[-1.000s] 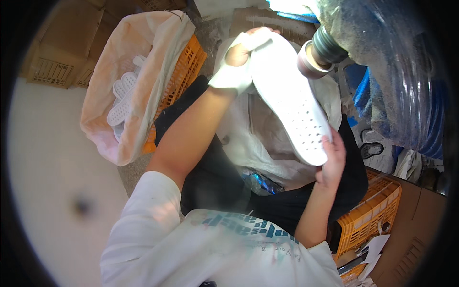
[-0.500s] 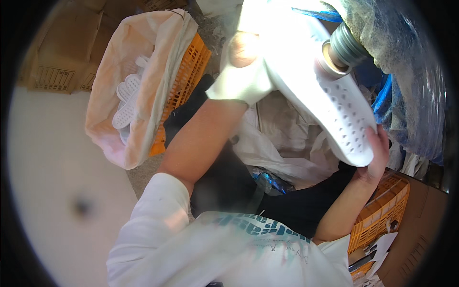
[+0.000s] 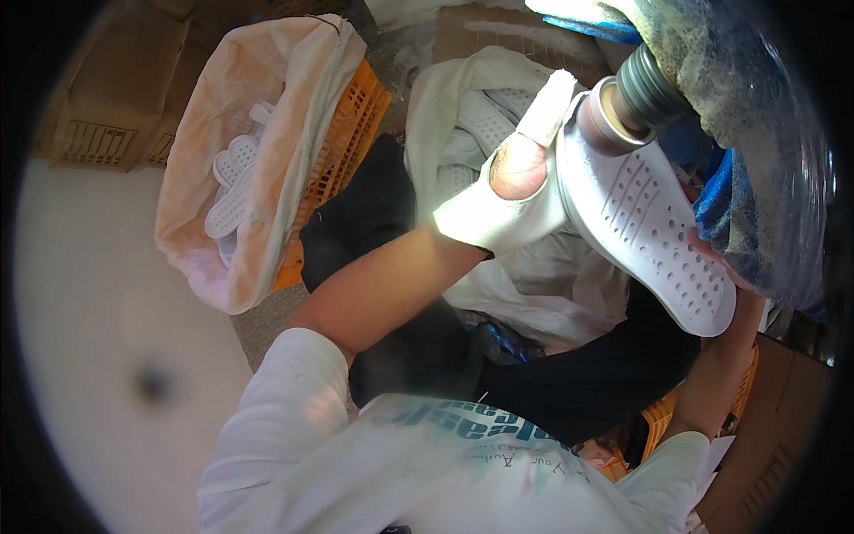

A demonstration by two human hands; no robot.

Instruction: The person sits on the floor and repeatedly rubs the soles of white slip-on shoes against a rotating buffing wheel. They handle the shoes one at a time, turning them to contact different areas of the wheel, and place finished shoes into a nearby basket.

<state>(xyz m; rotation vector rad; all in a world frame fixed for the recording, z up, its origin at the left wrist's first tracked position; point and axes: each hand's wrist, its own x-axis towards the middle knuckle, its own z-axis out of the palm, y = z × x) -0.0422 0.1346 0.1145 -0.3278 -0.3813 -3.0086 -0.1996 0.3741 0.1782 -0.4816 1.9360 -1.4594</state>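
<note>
White perforated sole (image 3: 654, 236) held against a grey machine drum (image 3: 627, 107), upper right.

The left hand (image 3: 511, 200), in a worn white glove, grips the sole's upper end; the right hand (image 3: 725, 267) is closed on its lower end. An orange crate (image 3: 342, 147) lined with a sack holds more soles at left.

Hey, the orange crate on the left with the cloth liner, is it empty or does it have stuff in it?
Not empty. The orange crate holds several white perforated soles lying inside its cloth liner. How deep the pile goes cannot be told.
</note>
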